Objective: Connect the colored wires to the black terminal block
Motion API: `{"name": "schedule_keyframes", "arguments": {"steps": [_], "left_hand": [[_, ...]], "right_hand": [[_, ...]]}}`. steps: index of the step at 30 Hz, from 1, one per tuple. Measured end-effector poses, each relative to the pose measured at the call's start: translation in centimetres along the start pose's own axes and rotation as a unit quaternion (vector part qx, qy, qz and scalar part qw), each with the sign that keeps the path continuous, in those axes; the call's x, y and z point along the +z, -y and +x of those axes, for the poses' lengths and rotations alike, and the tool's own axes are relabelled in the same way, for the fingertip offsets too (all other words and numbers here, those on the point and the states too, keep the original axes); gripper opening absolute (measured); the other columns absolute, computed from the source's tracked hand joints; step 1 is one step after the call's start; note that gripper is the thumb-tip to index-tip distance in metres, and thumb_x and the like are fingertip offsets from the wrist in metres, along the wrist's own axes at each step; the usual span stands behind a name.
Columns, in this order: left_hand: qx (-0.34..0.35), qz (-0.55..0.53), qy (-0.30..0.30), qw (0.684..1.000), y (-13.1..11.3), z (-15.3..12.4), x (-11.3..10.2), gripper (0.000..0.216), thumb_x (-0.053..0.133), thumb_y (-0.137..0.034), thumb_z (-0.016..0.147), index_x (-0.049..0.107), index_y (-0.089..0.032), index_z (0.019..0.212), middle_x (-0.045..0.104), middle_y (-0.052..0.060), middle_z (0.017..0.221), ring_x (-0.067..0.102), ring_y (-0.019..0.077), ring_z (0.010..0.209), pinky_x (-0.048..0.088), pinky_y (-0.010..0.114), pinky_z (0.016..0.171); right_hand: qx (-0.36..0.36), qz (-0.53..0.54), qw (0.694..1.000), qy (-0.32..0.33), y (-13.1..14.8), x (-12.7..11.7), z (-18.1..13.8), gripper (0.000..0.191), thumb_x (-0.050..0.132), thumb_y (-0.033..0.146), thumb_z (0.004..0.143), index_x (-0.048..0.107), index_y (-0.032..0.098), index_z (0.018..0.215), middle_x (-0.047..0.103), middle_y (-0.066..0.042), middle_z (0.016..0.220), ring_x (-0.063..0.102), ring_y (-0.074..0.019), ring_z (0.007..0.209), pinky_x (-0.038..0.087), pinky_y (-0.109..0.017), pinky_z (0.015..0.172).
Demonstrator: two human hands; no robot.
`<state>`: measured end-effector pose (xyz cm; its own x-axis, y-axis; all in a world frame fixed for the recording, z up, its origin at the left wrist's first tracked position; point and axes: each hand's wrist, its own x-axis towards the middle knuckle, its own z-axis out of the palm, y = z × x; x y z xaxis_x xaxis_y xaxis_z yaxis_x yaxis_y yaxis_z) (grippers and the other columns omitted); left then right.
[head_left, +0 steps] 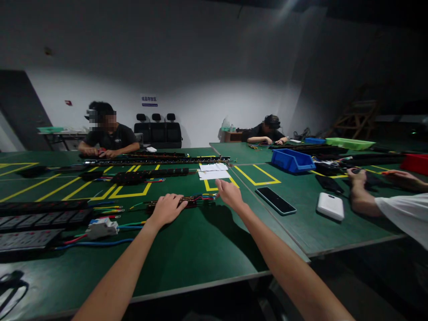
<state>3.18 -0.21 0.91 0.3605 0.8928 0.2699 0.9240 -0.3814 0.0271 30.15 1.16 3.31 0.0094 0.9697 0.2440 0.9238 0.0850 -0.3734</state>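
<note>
A bundle of thin coloured wires (197,201) lies across the green table in front of me. My left hand (167,208) rests over its left part, fingers closed around it. At the right end, where the wire tips fan out, my right hand (229,193) is pinched. Its fingertips meet the tips, and the exact wire between them is too small to make out. Just beyond my right hand lie white paper sheets (214,174). Left of my left hand are black power strips (36,218) and a white breaker-like block (102,228) with thick blue and red wires.
A phone (276,200), a white power bank (330,206) and a blue bin (292,160) stand to the right. A co-worker's hands (357,177) work at the right edge. Two more people sit across the table. Yellow tape (257,182) marks the tabletop.
</note>
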Motion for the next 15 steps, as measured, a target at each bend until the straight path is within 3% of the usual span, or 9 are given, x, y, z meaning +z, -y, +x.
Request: {"name": "schedule_keyframes", "arguments": {"steps": [3, 7, 9, 12, 15], "left_hand": [[-0.003, -0.004, 0.002, 1.0, 0.02, 0.0, -0.05, 0.065, 0.02, -0.062, 0.1, 0.062, -0.021, 0.13, 0.066, 0.012, 0.126, 0.059, 0.0288, 0.116, 0.044, 0.045, 0.096], [-0.007, -0.012, 0.013, 1.0, 0.0, 0.01, -0.11, 0.066, 0.02, -0.063, 0.1, 0.061, -0.022, 0.131, 0.066, 0.012, 0.127, 0.059, 0.0284, 0.115, 0.045, 0.045, 0.095], [-0.004, -0.013, 0.012, 1.0, -0.03, 0.01, -0.1, 0.066, 0.02, -0.063, 0.1, 0.061, -0.022, 0.131, 0.066, 0.012, 0.127, 0.059, 0.0286, 0.116, 0.045, 0.045, 0.095], [-0.004, -0.013, 0.007, 1.0, -0.06, 0.0, -0.07, 0.066, 0.021, -0.063, 0.099, 0.062, -0.022, 0.13, 0.066, 0.011, 0.127, 0.059, 0.029, 0.117, 0.045, 0.045, 0.095], [-0.009, -0.011, 0.007, 1.0, -0.03, 0.01, -0.11, 0.065, 0.022, -0.063, 0.099, 0.062, -0.023, 0.13, 0.067, 0.011, 0.126, 0.059, 0.0288, 0.115, 0.045, 0.044, 0.095]], "right_hand": [[-0.019, 0.009, 0.999, 0.035, -0.14, 0.04, 0.15, 0.062, 0.019, 0.053, 0.105, 0.072, 0.021, 0.107, 0.076, -0.01, 0.094, 0.07, -0.0233, 0.095, 0.045, -0.028, 0.079], [-0.02, 0.081, 0.996, -0.012, -0.19, 0.09, 0.33, 0.065, 0.015, 0.053, 0.106, 0.071, 0.021, 0.115, 0.077, -0.006, 0.083, 0.07, -0.0207, 0.092, 0.044, -0.026, 0.08], [-0.035, 0.102, 0.994, -0.003, -0.09, 0.13, 0.29, 0.065, 0.016, 0.054, 0.106, 0.072, 0.021, 0.114, 0.077, -0.005, 0.079, 0.071, -0.0201, 0.091, 0.044, -0.025, 0.08], [-0.051, 0.082, 0.994, 0.048, 0.18, 0.14, 0.11, 0.063, 0.024, 0.057, 0.104, 0.075, 0.02, 0.107, 0.077, -0.007, 0.08, 0.071, -0.0215, 0.092, 0.044, -0.025, 0.08], [-0.04, 0.062, 0.996, 0.042, 0.34, -0.07, 0.01, 0.066, 0.023, 0.058, 0.104, 0.076, 0.018, 0.107, 0.077, -0.009, 0.083, 0.07, -0.0222, 0.093, 0.045, -0.025, 0.08]]}}
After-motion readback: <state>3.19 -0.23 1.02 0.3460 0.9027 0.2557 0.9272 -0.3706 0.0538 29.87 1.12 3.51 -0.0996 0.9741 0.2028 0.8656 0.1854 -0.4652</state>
